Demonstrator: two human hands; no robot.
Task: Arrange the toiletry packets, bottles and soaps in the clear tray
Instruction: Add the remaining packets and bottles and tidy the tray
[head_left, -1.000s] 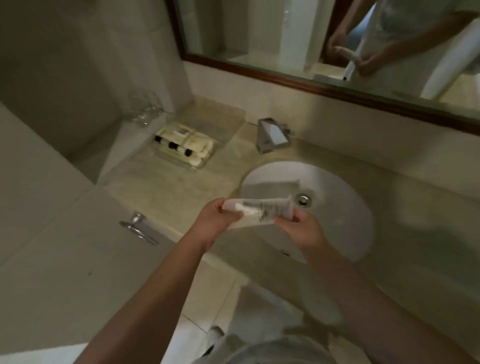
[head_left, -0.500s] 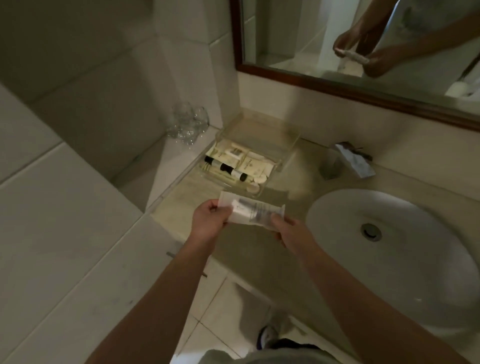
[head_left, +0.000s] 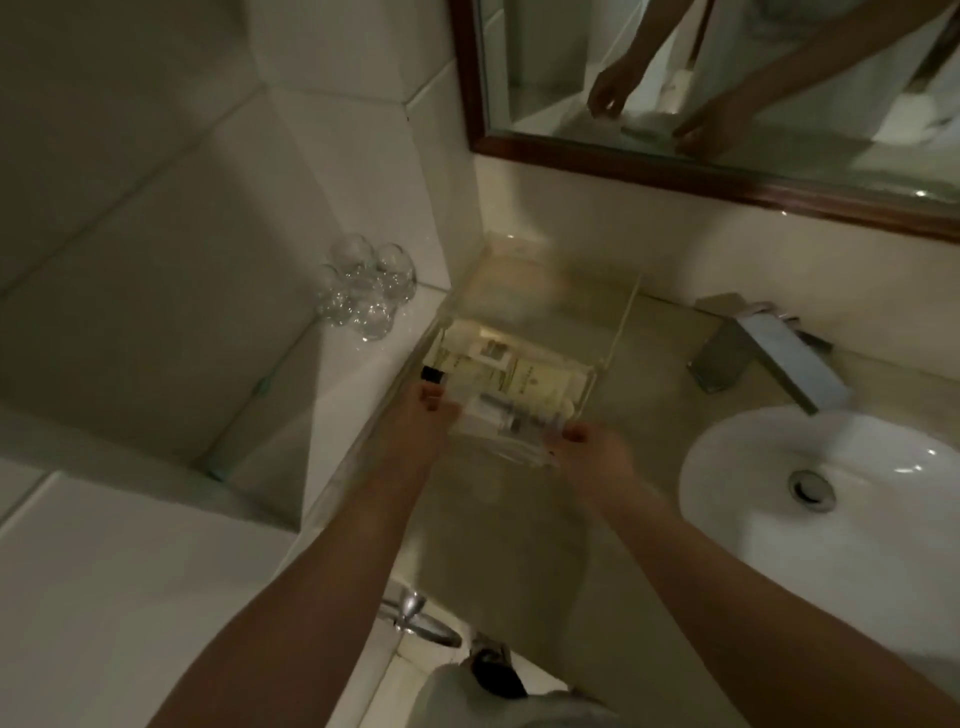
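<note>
A clear tray (head_left: 618, 322) stands on the beige counter in the corner below the mirror. Inside lie cream packets (head_left: 535, 376), a small white box (head_left: 491, 356) and a bottle with a black cap (head_left: 434, 374). Both my hands hold a clear toiletry packet (head_left: 506, 426) by its ends, over the tray's front edge. My left hand (head_left: 423, 423) pinches its left end. At the right end, my right hand (head_left: 592, 449) pinches it. The packet is blurred and its contents are hard to read.
Upturned drinking glasses (head_left: 366, 288) stand on the white ledge left of the tray. A chrome tap (head_left: 763, 348) and a white basin (head_left: 831, 493) lie to the right. A wood-framed mirror (head_left: 727, 176) hangs above. A metal handle (head_left: 415, 616) sits below the counter edge.
Both hands have carried the packet forward from above the counter to the tray's front edge. The view has shifted left and closer to the tray.
</note>
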